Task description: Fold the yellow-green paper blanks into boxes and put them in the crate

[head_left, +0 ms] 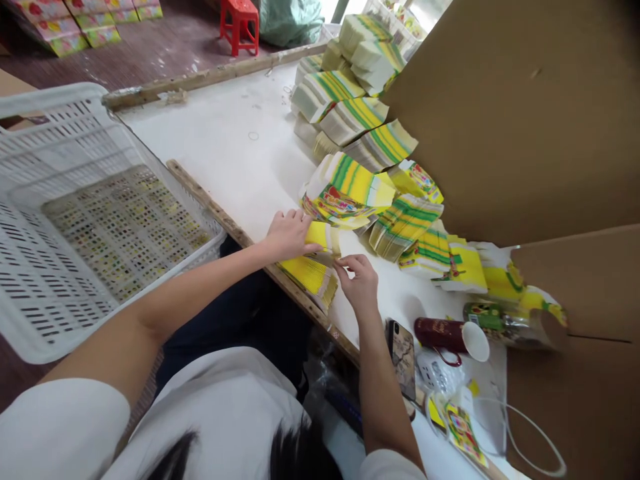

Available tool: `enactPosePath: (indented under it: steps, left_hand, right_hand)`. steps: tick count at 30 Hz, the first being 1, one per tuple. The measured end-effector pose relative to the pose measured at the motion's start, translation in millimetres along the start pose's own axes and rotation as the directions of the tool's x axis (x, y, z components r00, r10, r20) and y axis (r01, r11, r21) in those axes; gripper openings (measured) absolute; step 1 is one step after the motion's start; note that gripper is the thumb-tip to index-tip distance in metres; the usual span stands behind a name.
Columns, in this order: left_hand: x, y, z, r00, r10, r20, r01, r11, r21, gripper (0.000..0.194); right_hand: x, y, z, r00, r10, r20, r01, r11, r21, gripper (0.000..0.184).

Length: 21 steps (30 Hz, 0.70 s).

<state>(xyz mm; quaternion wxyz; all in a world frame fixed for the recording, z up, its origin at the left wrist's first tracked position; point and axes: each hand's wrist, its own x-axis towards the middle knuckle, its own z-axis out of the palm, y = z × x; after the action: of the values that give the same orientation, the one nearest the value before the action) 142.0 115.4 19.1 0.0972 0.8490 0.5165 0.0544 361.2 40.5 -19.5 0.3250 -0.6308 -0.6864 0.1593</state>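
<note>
My left hand (289,235) holds a small yellow carton sleeve (323,233) against the table near its front edge, with the thumb along the near side and the fingers over the far side. At the sleeve's right end, the thumb and fingers of my right hand (361,283) are pinched together on its pale edge. Whether they grip a flap there is too small to make out. Just below both hands lies a fanned row of flat yellow sleeves (310,277). A larger printed stack of yellow and green sleeves (345,190) stands right beyond my fingers.
More sleeve stacks (383,147) line the cardboard wall (530,120). A white plastic basket (65,320) is at the left. To the right are a phone (401,357), a dark red mug (437,333) on its side and a clear jar (525,328). A red stool (240,23) stands beyond the table.
</note>
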Motion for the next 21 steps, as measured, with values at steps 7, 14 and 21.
enactPosePath:
  steps: [7,14,21]
  left_hand:
    - [0.7,-2.8,3.1,1.0,0.024,-0.021,-0.023,1.0,0.011,0.071]
    - [-3.8,-2.1,0.8,0.998,0.066,-0.013,-0.066,0.997,0.03,0.073]
    - [-5.8,-0.2,-2.8,0.999,0.043,-0.001,-0.043,0.999,0.031,0.064]
  right_hand:
    - [20.7,-11.2,12.1,0.989,0.146,-0.008,-0.146,0.983,-0.115,0.011]
    - [22.8,-27.1,31.2,0.962,0.271,0.002,-0.271,0.961,-0.054,0.029]
    - [19.9,-38.8,48.1,0.944,0.287,0.164,-0.305,0.947,0.1,0.039]
